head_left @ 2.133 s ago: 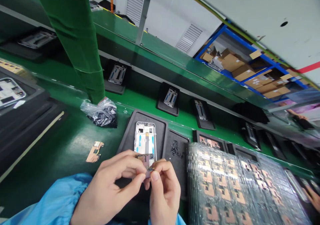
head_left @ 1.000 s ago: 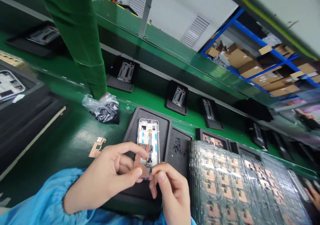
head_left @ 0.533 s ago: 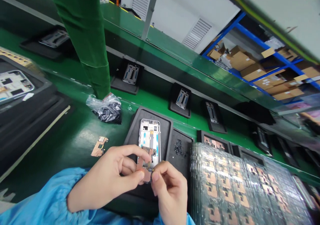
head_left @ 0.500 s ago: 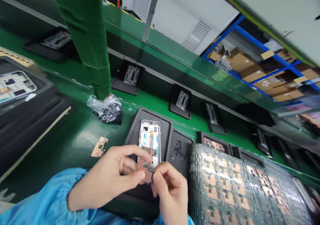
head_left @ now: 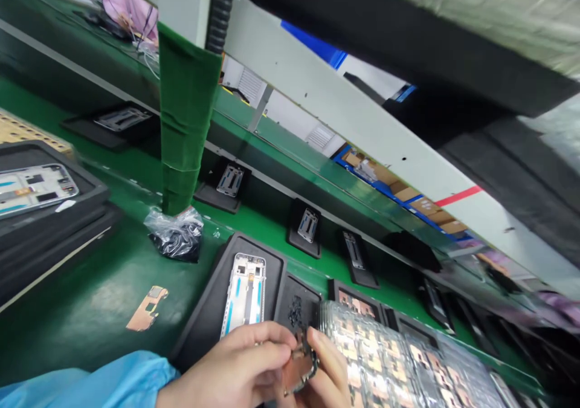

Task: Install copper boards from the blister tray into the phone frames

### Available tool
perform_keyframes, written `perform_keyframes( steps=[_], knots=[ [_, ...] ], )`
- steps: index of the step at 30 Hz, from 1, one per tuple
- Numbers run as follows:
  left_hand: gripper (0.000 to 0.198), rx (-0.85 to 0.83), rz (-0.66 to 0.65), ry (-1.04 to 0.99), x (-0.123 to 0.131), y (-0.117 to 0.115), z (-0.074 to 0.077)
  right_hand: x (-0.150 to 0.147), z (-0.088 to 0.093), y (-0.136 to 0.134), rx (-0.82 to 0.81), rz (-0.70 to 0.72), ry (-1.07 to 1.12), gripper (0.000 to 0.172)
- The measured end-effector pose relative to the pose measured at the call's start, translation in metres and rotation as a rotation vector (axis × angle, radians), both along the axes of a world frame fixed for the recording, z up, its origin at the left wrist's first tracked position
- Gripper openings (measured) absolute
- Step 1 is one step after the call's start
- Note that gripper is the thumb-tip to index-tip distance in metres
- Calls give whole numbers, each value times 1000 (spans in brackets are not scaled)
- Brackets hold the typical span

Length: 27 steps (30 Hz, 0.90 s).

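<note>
My left hand (head_left: 247, 359) pinches the upper left side of a copper-coloured phone circuit board (head_left: 298, 373). Fingers of my right hand (head_left: 330, 369) close on the same board from the right, so both hands hold it, tilted, low in the view. Just beyond my left hand, a silver phone frame (head_left: 244, 281) with blue strips lies in a black foam tray (head_left: 274, 269). A second copper-coloured board (head_left: 148, 308) rests flat on the green bench to the left.
Small black parts (head_left: 295, 311) sit in a dark tray. Stacked clear trays (head_left: 376, 353) of boards stand at the right. A bag of black pieces (head_left: 176, 236) lies below a green-wrapped post (head_left: 185, 124). Phone frames in trays line the conveyor (head_left: 267, 226) behind.
The view has tilted up and turned, bringing a white overhead beam into sight. My hands have moved with the board away from over the phone frame, rightward and nearer, and the board is turned more edge-on.
</note>
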<state>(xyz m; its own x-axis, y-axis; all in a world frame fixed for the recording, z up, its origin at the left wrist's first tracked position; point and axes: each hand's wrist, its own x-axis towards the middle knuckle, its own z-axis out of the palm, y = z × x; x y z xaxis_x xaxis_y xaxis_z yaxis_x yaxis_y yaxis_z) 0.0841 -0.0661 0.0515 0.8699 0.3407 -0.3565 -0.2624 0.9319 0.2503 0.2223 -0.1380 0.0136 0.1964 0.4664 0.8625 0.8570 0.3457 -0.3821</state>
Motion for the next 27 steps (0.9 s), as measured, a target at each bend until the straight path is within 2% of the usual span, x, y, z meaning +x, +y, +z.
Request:
perform_keyframes(
  steps=[3,5,6,8,10,11,12,13,15,17,19,21,24,27],
  knots=[
    [47,57,-33,-93,-2,5,1,7,-1,-2,-58,27,40,24],
    [38,234,-61,-93,-17,14,4,13,0,-4,-62,68,107,20],
    [33,417,-43,-23,-26,19,5,17,0,-4,-64,85,147,16],
    [34,972,97,289,-42,32,2,26,2,-3,-52,110,271,13],
    [42,1615,258,708,-49,46,-8,32,6,5,-29,114,450,24],
    [45,1864,294,872,-49,52,-15,34,9,10,-25,113,542,30],
    [47,2041,284,971,-47,58,-23,34,12,17,-34,111,624,34],
    [48,2147,250,1017,-43,61,-30,34,16,25,-57,108,675,36],
    [46,2203,210,1021,-35,65,-40,33,24,41,-159,106,630,30],
    [41,2209,199,1007,-33,64,-41,32,30,58,-305,112,459,20],
    [39,2249,198,966,-39,60,-35,31,32,75,-433,138,287,15],
    [45,2337,211,840,-49,55,-27,30,32,90,-509,187,180,14],
    [43,2454,271,597,-64,49,-19,25,27,107,-603,294,54,17],
    [38,2467,279,473,-71,48,-17,20,24,116,-692,372,-52,22]
  ],
)
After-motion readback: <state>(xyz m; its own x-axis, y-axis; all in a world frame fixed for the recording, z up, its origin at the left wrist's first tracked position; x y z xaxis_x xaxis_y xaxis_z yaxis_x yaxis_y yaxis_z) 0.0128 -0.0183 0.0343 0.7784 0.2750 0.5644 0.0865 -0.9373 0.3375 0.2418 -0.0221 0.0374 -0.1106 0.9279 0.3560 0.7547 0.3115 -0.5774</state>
